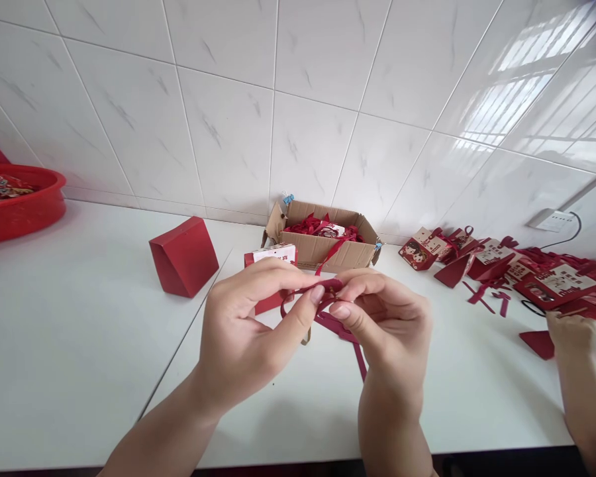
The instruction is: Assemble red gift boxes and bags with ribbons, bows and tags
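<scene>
A dark red ribbon (338,326) is pinched between my two hands above the table, looped near the fingertips, with a tail hanging down. My left hand (258,331) grips it between thumb and forefinger. Opposite, my right hand (385,324) pinches the same ribbon, fingertips almost touching the left ones. Behind my left hand stands a red gift box with a white printed panel (278,253), partly hidden by the fingers. Farther left, a plain red gift box (185,257) stands on the table.
An open cardboard box (328,250) of red ribbons stands by the tiled wall. On the right lie several printed red gift boxes (494,258), near another person's hand (579,334). A red plastic basin (24,212) sits at far left. A power socket (551,220) is on the wall.
</scene>
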Action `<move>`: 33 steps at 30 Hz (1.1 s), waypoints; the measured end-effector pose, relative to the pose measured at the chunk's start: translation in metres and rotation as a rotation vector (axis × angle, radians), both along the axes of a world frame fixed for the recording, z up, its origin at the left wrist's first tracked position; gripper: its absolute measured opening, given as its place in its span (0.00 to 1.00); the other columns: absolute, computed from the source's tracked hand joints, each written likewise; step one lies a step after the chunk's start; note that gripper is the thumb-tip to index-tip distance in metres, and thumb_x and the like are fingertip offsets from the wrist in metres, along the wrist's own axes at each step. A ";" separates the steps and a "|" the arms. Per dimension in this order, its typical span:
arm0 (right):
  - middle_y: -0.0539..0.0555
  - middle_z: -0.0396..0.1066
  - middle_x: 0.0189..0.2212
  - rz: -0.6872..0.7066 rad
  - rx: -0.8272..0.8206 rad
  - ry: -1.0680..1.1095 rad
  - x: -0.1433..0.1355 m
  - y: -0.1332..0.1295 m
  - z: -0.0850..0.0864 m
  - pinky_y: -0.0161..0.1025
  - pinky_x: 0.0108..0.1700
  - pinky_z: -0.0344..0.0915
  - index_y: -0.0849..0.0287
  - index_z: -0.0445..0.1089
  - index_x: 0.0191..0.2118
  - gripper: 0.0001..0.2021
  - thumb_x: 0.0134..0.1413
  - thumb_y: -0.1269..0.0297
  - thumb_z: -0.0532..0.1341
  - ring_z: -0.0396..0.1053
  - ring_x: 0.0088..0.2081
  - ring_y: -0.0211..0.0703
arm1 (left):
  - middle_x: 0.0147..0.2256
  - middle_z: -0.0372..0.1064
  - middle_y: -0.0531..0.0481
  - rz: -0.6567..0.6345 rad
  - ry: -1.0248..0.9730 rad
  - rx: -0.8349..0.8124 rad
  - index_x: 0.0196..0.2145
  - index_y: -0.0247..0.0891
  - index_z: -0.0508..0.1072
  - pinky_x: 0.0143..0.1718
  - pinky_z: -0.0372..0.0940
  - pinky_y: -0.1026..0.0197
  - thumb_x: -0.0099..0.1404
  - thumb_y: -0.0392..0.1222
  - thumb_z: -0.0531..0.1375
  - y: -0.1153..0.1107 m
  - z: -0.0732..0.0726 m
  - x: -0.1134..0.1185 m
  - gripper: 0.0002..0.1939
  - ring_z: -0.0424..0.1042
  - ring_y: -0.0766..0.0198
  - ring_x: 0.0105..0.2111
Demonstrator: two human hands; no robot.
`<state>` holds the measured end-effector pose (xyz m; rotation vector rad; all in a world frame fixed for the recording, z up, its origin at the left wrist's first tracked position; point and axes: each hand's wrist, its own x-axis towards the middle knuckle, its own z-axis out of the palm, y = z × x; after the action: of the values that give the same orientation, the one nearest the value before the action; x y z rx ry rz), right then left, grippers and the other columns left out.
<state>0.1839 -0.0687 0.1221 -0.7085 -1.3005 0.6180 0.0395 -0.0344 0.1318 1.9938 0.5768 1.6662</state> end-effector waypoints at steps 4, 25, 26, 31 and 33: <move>0.50 0.75 0.31 -0.073 0.020 -0.035 0.000 0.002 0.000 0.37 0.35 0.73 0.56 0.73 0.30 0.05 0.48 0.70 0.68 0.74 0.33 0.39 | 0.30 0.75 0.55 0.078 0.037 0.088 0.35 0.43 0.76 0.34 0.70 0.60 0.57 0.29 0.63 -0.001 0.000 0.000 0.11 0.72 0.67 0.29; 0.51 0.71 0.30 -0.179 0.085 -0.118 0.003 0.001 0.002 0.37 0.34 0.73 0.55 0.72 0.30 0.04 0.49 0.69 0.68 0.72 0.33 0.39 | 0.33 0.75 0.53 0.246 0.273 0.522 0.41 0.46 0.74 0.35 0.70 0.57 0.58 0.29 0.62 0.004 -0.002 -0.011 0.16 0.72 0.62 0.31; 0.51 0.71 0.30 -0.181 0.076 -0.132 0.004 -0.001 0.002 0.37 0.32 0.73 0.55 0.72 0.30 0.04 0.49 0.69 0.68 0.72 0.32 0.39 | 0.33 0.75 0.53 0.252 0.280 0.538 0.42 0.47 0.74 0.34 0.70 0.57 0.58 0.29 0.63 0.004 -0.002 -0.013 0.16 0.72 0.62 0.31; 0.50 0.71 0.29 -0.180 0.105 -0.162 0.005 -0.005 0.002 0.35 0.27 0.70 0.54 0.73 0.31 0.05 0.48 0.71 0.68 0.71 0.30 0.39 | 0.33 0.76 0.54 0.259 0.290 0.543 0.42 0.50 0.73 0.33 0.69 0.56 0.58 0.31 0.63 0.004 0.000 -0.017 0.17 0.74 0.60 0.32; 0.50 0.72 0.28 -0.174 0.120 -0.171 0.006 -0.005 0.001 0.36 0.27 0.69 0.54 0.73 0.31 0.06 0.48 0.71 0.68 0.71 0.30 0.39 | 0.32 0.76 0.54 0.198 0.296 0.524 0.42 0.48 0.73 0.33 0.69 0.57 0.58 0.30 0.63 0.003 0.001 -0.017 0.17 0.74 0.61 0.32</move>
<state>0.1900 -0.0735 0.1234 -0.7787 -1.4032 0.3414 0.0222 -0.0314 0.1329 2.6659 0.4831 1.7849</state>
